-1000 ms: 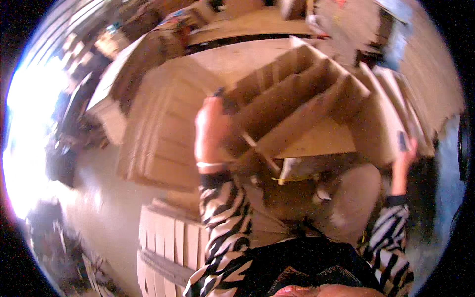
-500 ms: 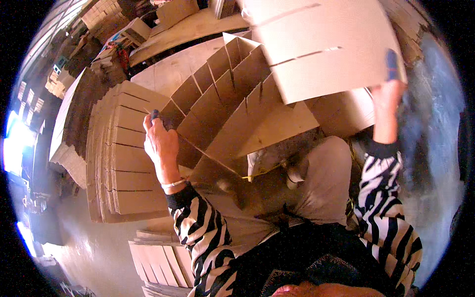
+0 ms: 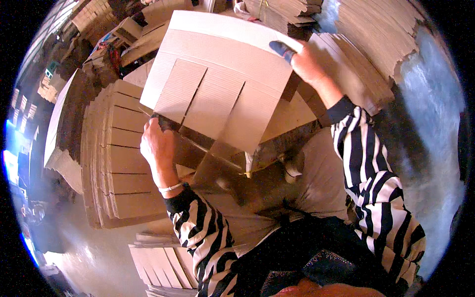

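Observation:
A large slotted cardboard sheet [image 3: 222, 74] is held up in front of me, tilted, with its slots toward my body. My right hand [image 3: 309, 67] grips its upper right edge; a dark cover sits on the thumb. My left hand [image 3: 159, 148] is closed at the sheet's lower left corner, pinching the end of the assembled cardboard divider [image 3: 193, 138]. Most of that grid of crossed strips is hidden behind the sheet. Whether the left fingers also touch the sheet, I cannot tell.
Slotted cardboard sheets stand in a stack [image 3: 126, 158] at my left, with a smaller pile [image 3: 163, 267] below it. More cardboard stacks [image 3: 373, 44] rise at the far right. A wooden board [image 3: 289, 116] lies beneath the divider. Blue-grey floor [image 3: 430, 123] shows on the right.
My right hand has swung the slotted sheet leftward from the upper right, over the divider. The left hand has stayed almost in place at the divider's end.

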`<action>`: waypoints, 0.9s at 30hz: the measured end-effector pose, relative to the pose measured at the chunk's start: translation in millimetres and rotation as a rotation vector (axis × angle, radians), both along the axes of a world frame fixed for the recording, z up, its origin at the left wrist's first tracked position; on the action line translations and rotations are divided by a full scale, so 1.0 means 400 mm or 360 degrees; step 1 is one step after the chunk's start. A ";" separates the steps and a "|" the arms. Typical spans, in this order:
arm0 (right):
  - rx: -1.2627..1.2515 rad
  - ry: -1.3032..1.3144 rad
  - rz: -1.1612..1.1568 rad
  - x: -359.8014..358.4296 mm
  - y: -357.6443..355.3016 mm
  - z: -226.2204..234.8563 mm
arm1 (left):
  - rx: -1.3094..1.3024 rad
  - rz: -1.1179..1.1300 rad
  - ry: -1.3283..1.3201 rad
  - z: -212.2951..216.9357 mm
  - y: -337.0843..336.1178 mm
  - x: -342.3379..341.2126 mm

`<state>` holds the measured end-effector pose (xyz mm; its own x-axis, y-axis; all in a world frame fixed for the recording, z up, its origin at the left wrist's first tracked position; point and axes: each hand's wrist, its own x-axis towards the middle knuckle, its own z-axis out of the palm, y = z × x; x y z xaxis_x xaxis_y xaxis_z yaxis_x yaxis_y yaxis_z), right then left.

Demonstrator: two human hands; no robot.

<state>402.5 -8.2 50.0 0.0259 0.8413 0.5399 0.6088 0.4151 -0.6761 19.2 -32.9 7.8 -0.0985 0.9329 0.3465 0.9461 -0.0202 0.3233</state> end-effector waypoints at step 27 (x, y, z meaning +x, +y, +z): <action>0.0044 -0.0283 0.0208 -0.087 -0.247 0.207 | -0.0038 0.0125 0.0111 0.033 0.025 0.006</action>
<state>367.8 -107.1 132.7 -0.1802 0.8163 0.5488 0.6573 0.5151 -0.5502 21.5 -23.1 21.0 -0.1479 0.9313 0.3329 0.9647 0.0616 0.2562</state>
